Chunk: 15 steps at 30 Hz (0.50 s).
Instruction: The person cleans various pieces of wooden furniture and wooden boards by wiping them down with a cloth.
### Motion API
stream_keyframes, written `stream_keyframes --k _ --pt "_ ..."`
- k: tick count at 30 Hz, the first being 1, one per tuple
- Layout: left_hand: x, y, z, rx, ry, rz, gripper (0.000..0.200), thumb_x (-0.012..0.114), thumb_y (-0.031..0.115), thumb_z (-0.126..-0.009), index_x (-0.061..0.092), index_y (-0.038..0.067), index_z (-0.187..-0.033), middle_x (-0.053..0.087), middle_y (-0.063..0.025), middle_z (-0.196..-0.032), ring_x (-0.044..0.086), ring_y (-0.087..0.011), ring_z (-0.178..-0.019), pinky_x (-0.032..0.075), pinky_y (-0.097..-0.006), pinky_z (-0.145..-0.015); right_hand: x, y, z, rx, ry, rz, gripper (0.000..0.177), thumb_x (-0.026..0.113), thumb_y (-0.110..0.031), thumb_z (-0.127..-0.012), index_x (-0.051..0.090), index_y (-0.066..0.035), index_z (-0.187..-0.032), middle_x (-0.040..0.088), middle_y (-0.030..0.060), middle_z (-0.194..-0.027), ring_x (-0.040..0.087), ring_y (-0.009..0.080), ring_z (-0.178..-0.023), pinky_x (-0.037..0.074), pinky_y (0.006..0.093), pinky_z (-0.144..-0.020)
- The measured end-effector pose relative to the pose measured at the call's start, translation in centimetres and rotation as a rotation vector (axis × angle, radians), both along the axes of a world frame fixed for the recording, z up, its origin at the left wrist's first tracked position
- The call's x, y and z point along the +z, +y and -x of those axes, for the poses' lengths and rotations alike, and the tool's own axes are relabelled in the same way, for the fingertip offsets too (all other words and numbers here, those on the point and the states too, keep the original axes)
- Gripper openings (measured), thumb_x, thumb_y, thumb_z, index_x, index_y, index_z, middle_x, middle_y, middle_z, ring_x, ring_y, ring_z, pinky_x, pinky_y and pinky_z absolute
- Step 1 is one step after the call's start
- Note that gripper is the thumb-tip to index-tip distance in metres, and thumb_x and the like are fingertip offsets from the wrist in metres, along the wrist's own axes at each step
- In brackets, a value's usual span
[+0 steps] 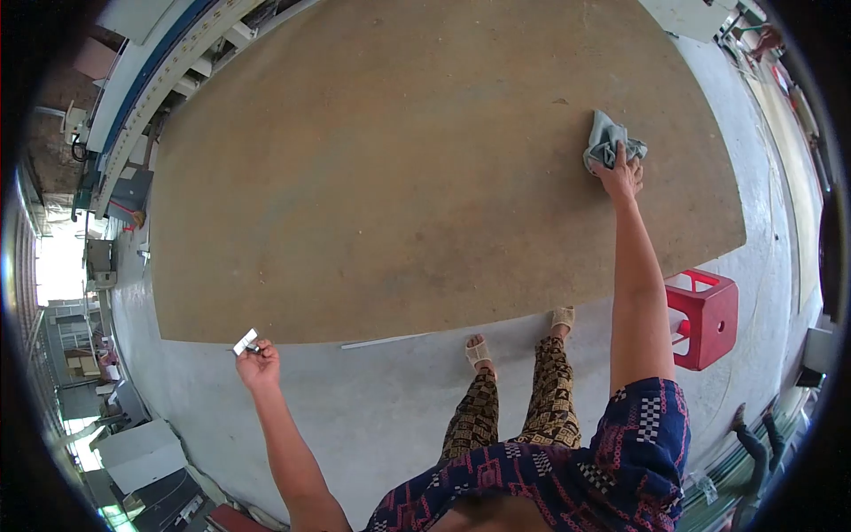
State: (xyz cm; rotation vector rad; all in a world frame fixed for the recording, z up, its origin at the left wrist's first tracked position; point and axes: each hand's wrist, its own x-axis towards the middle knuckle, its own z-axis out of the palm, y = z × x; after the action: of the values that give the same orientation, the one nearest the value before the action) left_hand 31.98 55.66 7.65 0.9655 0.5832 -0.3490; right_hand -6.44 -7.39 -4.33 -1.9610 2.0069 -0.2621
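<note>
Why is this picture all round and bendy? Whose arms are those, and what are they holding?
There is only one picture. It comes from a small camera worn on a person's head, looking down, and its wide lens bends the edges round. So the two arms belong to the person wearing the camera. In front of them lies a big brown board on a grey floor. The right hand reaches far out and grips a grey cloth bunched up on the board. The left hand is near the board's front edge and pinches a small pale flat piece; it is too small to tell what it is. Below you see the person's feet in sandals, and a red stool stands beside them.
</note>
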Motion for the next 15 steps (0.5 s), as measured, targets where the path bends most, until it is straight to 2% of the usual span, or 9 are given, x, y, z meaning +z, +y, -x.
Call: stream_keyframes --k 1,4,5,9,11,12,13,14,15 --pt "0.0 0.5 0.0 0.007 -0.009 -0.017 0.020 0.040 0.020 -0.088 0.051 0.003 -0.085 0.051 -0.0063 -0.069 0.049 -0.0190 -0.059 0.037 -0.0273 -0.047 0.8 0.3 -1.1 0.003 0.110 0.057 0.075 0.063 -0.050 -0.071 0.034 -0.030 -0.136 0.022 0.0161 -0.145 0.018 0.0356 -0.134 0.021 0.0501 -0.104" --pt "0.0 2.8 0.1 0.013 -0.019 -0.018 0.021 0.041 0.020 -0.088 0.052 0.003 -0.085 0.051 -0.0068 -0.070 0.050 -0.0192 -0.059 0.037 -0.0273 -0.046 -1.7 -2.3 -2.3 0.197 0.118 0.209 0.056 0.060 -0.034 -0.076 0.044 -0.025 -0.130 0.031 0.0139 -0.141 0.026 0.0339 -0.131 0.028 0.0448 -0.103" --pt "-0.1 3.8 0.2 0.017 -0.019 -0.013 0.021 0.041 0.020 -0.087 0.053 0.003 -0.085 0.052 -0.0069 -0.070 0.050 -0.0192 -0.059 0.037 -0.0273 -0.046 -1.9 -2.0 -2.6 0.225 0.132 0.256 0.044 0.055 -0.020 -0.079 0.052 -0.018 -0.123 0.038 0.0127 -0.137 0.032 0.0317 -0.127 0.033 0.0408 -0.101" --pt "-0.6 6.2 0.7 0.044 -0.001 0.028 0.021 0.041 0.020 -0.086 0.053 0.003 -0.085 0.052 -0.0077 -0.069 0.051 -0.0193 -0.059 0.038 -0.0273 -0.046 -5.1 2.6 -4.5 0.276 0.051 0.378 0.041 0.049 -0.014 -0.082 0.050 -0.009 -0.123 0.043 0.0147 -0.131 0.041 0.0302 -0.121 0.034 0.0421 -0.100" --pt "-0.9 7.0 0.8 0.055 0.009 0.061 0.020 0.041 0.020 -0.086 0.053 0.003 -0.085 0.052 -0.0082 -0.069 0.051 -0.0195 -0.059 0.038 -0.0274 -0.046 -1.5 10.4 -8.4 0.262 -0.565 0.245 0.033 0.040 -0.008 -0.085 0.052 -0.004 -0.116 0.053 0.0153 -0.115 0.050 0.0279 -0.107 0.041 0.0387 -0.089" --pt "-1.0 7.6 0.4 0.062 0.008 0.079 0.020 0.041 0.020 -0.086 0.052 0.002 -0.085 0.052 -0.0085 -0.069 0.051 -0.0196 -0.060 0.038 -0.0275 -0.047 3.0 15.9 -11.3 0.031 -0.990 -0.209 0.029 0.043 -0.008 -0.085 0.052 -0.001 -0.112 0.056 0.0165 -0.103 0.054 0.0288 -0.097 0.043 0.0384 -0.081" --pt "-1.0 8.2 0.4 0.071 0.005 0.094 0.020 0.041 0.020 -0.086 0.052 0.002 -0.086 0.052 -0.0088 -0.069 0.051 -0.0198 -0.060 0.038 -0.0276 -0.047 0.6 20.0 -12.7 0.458 -0.558 -0.158 0.037 0.047 -0.007 -0.081 0.049 -0.002 -0.118 0.049 0.0163 -0.117 0.044 0.0304 -0.111 0.034 0.0435 -0.093" --pt "-0.8 8.4 0.3 0.068 0.012 0.112 0.020 0.041 0.019 -0.086 0.051 0.002 -0.086 0.052 -0.0090 -0.069 0.051 -0.0199 -0.060 0.038 -0.0276 -0.047 -1.8 24.1 -14.2 0.837 -0.191 0.042 0.047 0.051 -0.006 -0.077 0.046 -0.003 -0.123 0.042 0.0162 -0.131 0.034 0.0320 -0.125 0.025 0.0487 -0.104" --pt "-0.5 8.4 0.2 0.067 0.016 0.130 0.020 0.041 0.019 -0.086 0.051 0.002 -0.087 0.052 -0.0092 -0.069 0.050 -0.0200 -0.059 0.038 -0.0277 -0.047 -5.2 30.4 -16.7 0.916 -0.368 0.485 0.033 0.056 -0.005 -0.069 0.059 -0.004 -0.102 0.055 0.0164 -0.110 0.048 0.0300 -0.108 0.036 0.0435 -0.093"
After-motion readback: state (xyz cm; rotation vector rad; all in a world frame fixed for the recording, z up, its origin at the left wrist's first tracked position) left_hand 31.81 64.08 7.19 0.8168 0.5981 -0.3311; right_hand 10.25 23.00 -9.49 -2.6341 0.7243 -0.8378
